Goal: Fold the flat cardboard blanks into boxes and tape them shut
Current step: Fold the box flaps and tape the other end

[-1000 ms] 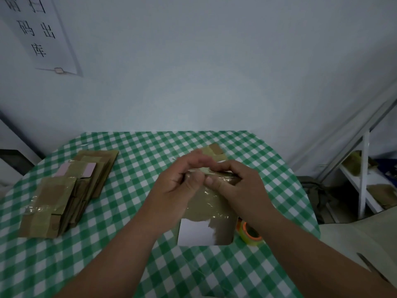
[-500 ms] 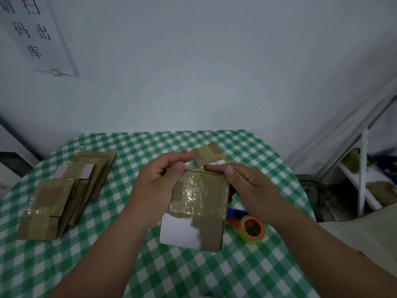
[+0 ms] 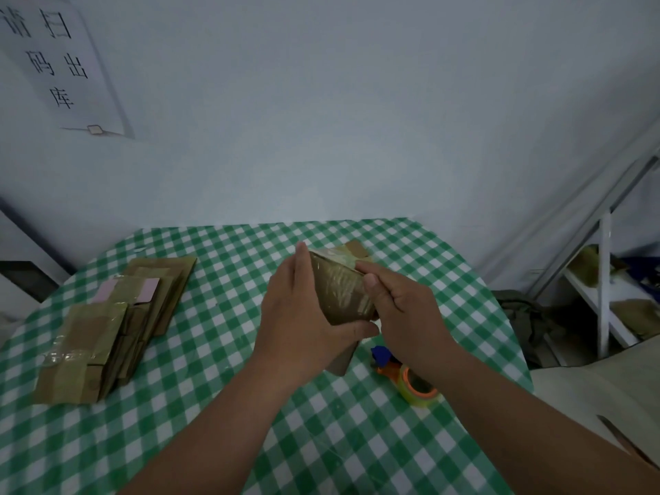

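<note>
A small brown cardboard box (image 3: 341, 294), its face covered in shiny clear tape, is held above the middle of the table. My left hand (image 3: 300, 316) grips it from the left, fingers straight along its side and thumb hooked under its lower edge. My right hand (image 3: 400, 312) holds its right side, thumb pressing on the taped top corner. A stack of flat cardboard blanks (image 3: 107, 326), some taped, lies on the left of the table. A tape roll (image 3: 418, 385) on an orange and blue dispenser lies just right of my right wrist.
The round table (image 3: 214, 369) has a green and white checked cloth and stands against a pale wall. A paper sign (image 3: 60, 62) hangs at the upper left. White shelving (image 3: 603, 291) with cardboard pieces stands at the right.
The box has turned in my hands; its white patch faces away now. My left hand shifted from the top edge to cup the left side and bottom. My right thumb moved onto the top corner.
</note>
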